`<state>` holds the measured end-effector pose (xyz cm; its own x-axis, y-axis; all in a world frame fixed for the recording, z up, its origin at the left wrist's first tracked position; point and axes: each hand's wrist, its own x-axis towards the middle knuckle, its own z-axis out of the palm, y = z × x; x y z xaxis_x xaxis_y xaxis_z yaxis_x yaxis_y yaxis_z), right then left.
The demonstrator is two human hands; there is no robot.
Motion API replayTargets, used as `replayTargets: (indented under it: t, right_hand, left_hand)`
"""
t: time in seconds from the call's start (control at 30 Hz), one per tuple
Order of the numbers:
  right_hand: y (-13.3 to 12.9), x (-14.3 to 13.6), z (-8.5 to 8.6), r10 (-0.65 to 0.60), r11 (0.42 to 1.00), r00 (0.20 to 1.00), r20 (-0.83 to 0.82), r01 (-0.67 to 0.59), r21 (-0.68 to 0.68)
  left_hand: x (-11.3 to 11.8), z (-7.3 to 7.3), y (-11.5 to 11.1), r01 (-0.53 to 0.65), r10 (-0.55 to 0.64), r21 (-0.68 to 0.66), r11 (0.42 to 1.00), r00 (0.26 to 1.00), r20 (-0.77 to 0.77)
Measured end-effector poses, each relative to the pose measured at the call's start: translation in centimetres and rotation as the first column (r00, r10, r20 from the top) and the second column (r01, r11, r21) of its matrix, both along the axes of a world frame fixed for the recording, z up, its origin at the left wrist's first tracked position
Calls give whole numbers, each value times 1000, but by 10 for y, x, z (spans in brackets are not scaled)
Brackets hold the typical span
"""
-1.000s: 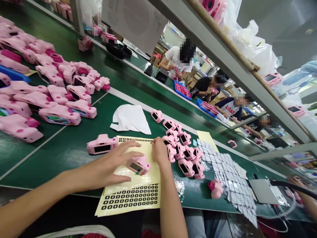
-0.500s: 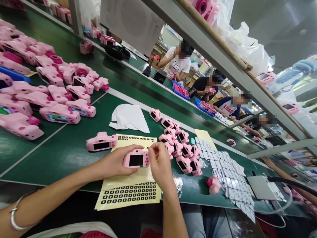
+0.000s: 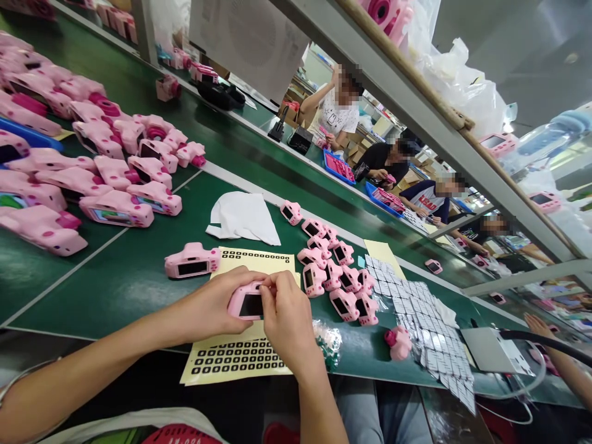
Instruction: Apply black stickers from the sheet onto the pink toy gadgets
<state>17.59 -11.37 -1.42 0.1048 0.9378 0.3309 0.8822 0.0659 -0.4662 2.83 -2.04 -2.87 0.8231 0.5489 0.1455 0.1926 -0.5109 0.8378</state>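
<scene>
My left hand (image 3: pixel 215 305) is closed round a pink toy camera (image 3: pixel 250 303), its dark screen facing me. The fingers of my right hand (image 3: pixel 284 314) are pinched together against the camera's upper back, covering its button side; what they hold, if anything, is hidden. Beneath both hands lie yellow sticker sheets (image 3: pixel 235 364) with rows of small black square stickers. Just beyond my left hand another pink camera (image 3: pixel 193 261) stands on the green table. Several more pink cameras (image 3: pixel 345 305) are grouped to the right of my right hand.
Many pink cameras (image 3: pixel 115 208) crowd the left of the table. A white cloth (image 3: pixel 243 219) lies ahead, and white rectangular pieces (image 3: pixel 435 333) spread at right beside a single camera (image 3: pixel 398 343). A metal shelf frame (image 3: pixel 393 74) crosses above. Several people sit across the table.
My right hand has moved left from beside the camera onto its upper back. The left hand still holds the camera, now partly covered. The view has shifted slightly.
</scene>
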Motion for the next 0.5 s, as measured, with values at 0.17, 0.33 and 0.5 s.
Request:
replayTargets:
  t: [0.17, 0.33, 0.5]
  right_hand:
    - [0, 0, 2, 6, 1000, 1000, 13, -7, 17]
    - [-3, -7, -2, -21, 990, 988, 154, -1, 140]
    - [-13, -20, -19, -77, 954, 920, 385, -44, 296]
  left_hand:
    - [-1, -2, -2, -17, 17, 7, 1000, 999, 30]
    - [0, -14, -3, -66, 64, 18, 998, 995, 74]
    - [-1, -11, -5, -92, 93, -20, 996, 993, 73]
